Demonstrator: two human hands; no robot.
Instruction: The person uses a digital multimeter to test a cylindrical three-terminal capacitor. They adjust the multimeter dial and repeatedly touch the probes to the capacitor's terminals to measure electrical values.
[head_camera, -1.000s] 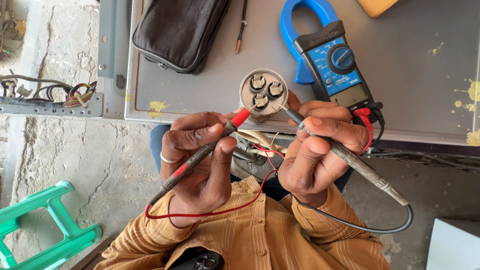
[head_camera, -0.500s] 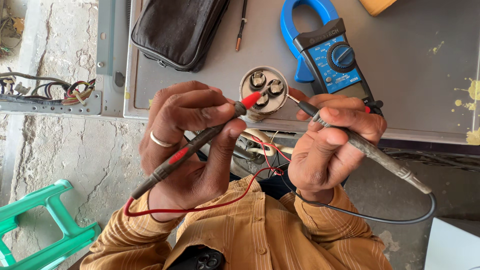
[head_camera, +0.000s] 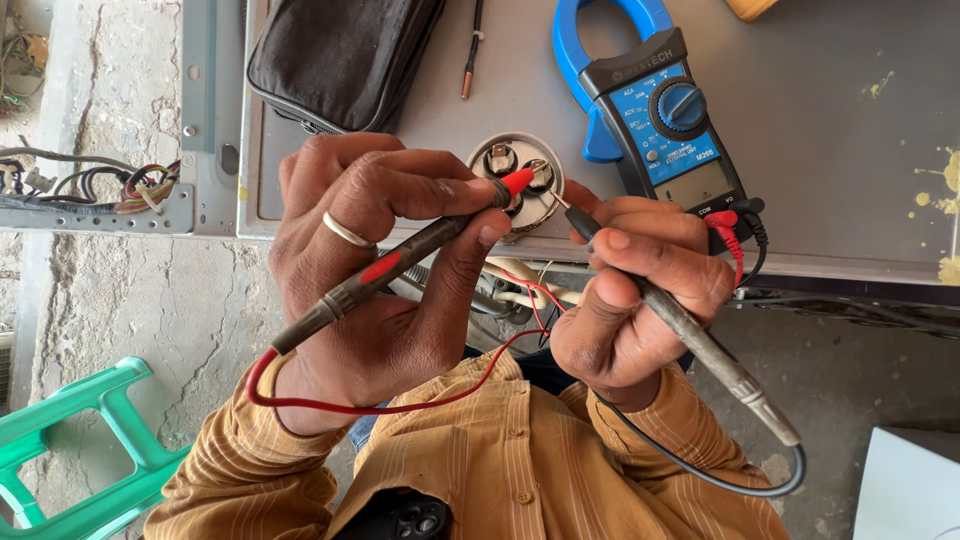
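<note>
The grey counter (head_camera: 820, 130) fills the upper part of the view, its front edge running just behind the hands; bare surface lies to the right of the blue clamp meter (head_camera: 655, 110), while a black pouch (head_camera: 340, 55) sits at the upper left. The left hand (head_camera: 370, 270) has risen since the earlier frame and now covers more of the counter's front edge, its fingers (head_camera: 440, 190) pinching the red probe (head_camera: 400, 260) with the tip on a terminal of the round capacitor (head_camera: 517, 180). The right hand (head_camera: 640, 290) has shifted little, its fingers pressed around the black probe (head_camera: 690, 335), tip touching another terminal. The capacitor stands at the counter's front edge, between the two hands, just beside the meter.
</note>
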